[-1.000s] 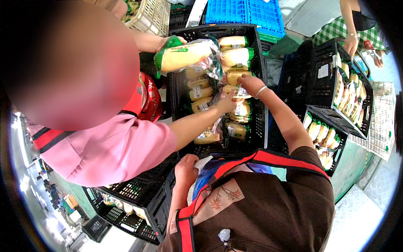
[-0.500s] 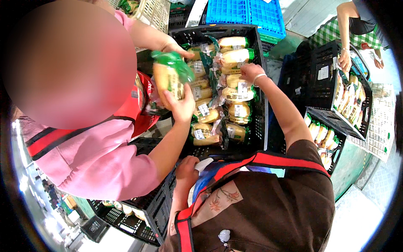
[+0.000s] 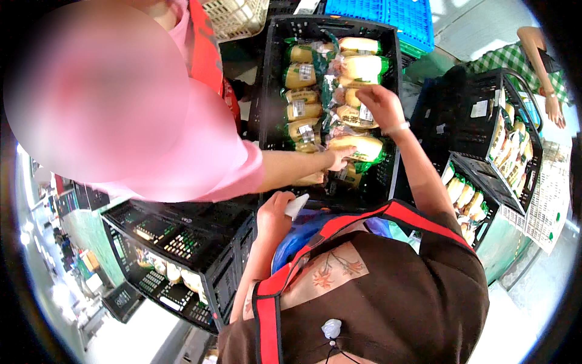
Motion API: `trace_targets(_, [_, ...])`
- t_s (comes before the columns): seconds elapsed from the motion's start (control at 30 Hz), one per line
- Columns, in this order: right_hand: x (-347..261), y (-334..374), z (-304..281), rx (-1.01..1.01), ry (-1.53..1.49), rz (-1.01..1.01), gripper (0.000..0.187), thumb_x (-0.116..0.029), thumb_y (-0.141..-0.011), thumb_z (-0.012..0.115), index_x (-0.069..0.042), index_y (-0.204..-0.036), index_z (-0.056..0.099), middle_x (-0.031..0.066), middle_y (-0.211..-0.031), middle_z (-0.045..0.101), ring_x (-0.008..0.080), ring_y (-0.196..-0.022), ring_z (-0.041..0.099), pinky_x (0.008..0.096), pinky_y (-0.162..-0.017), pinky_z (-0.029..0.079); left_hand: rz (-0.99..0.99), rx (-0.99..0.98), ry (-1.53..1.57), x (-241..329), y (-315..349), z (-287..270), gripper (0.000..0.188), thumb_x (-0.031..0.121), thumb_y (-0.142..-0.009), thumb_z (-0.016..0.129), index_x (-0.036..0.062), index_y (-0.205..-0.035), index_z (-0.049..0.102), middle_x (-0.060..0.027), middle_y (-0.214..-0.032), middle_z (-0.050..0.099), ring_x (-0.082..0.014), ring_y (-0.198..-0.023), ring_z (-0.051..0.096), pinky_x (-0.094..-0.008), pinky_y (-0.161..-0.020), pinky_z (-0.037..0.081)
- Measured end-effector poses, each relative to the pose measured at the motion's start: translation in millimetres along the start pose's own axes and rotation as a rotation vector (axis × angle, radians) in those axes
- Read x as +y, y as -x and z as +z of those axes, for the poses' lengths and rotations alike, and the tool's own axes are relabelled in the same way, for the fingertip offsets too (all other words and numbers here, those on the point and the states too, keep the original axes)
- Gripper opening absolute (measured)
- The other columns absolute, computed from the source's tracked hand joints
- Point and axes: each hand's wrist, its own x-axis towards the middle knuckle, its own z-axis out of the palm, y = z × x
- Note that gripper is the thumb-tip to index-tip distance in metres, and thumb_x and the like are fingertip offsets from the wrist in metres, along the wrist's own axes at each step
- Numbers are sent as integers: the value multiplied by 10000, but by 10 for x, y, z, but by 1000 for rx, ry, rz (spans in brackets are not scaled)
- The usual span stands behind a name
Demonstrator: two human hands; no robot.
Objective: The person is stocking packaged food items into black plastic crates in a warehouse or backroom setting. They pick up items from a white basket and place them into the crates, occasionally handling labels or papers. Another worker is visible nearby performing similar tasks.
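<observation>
My right hand is over the right row of packs in a black crate, its fingers bent together against a pale yellow pack with a white label. Whatever lies between those fingertips is hidden. Close to the crate's near edge, my left hand is closed around a white slip. The packs are plump, pale yellow produce in clear film with green ends, in two rows. A co-worker's hand from a pink sleeve rests on another pack nearer me.
Blue crates stand beyond the black one. At right, stacked black crates hold similar packs, and another person's hand is past them. The co-worker's pink sleeve fills the left. More black crates stand at lower left.
The co-worker has brought a pack down into the near right part of the crate. My right hand stays over the right row; my left still holds the white slip. The view has shifted.
</observation>
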Motion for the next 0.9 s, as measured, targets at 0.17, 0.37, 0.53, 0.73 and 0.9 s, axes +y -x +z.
trace_targets(0.17, [-620,928,482,-514,-223,-13,177,-62,-829,662,5,-990,632,65,-987,655,119,-917,612,254,-841,484,33,51,12,14,-1,-51,286,-41,-605,578,79,-865,579,-125,-817,611,-350,-744,605,-413,-625,489])
trace_targets(0.37, [-664,1497,974,-429,-684,123,152,-38,-796,687,-25,-946,663,48,-904,667,118,-836,619,254,-784,490,114,72,36,54,25,-69,210,21,-608,642,79,-801,581,-121,-741,605,-348,-681,603,-421,-574,476])
trace_targets(0.53, [-729,1497,840,-18,-671,133,36,-14,-816,656,-7,-851,650,61,-844,656,125,-791,604,277,-738,496,39,62,-90,39,96,-177,189,147,-681,731,51,-699,569,-142,-650,577,-342,-616,590,-407,-522,450])
trace_targets(0.73, [222,1006,6,213,46,140,51,-82,-835,631,-44,-859,608,79,-829,641,170,-761,617,300,-690,486,155,164,-123,-165,171,-373,163,82,-630,720,48,-751,617,-101,-755,562,-311,-778,568,-409,-652,469])
trace_targets(0.9, [430,828,-51,-223,676,-61,182,-215,-796,660,-89,-917,605,100,-923,615,291,-893,599,409,-757,487,-6,110,-73,-250,313,-351,131,85,-688,667,55,-805,615,-110,-775,588,-321,-774,584,-412,-661,479])
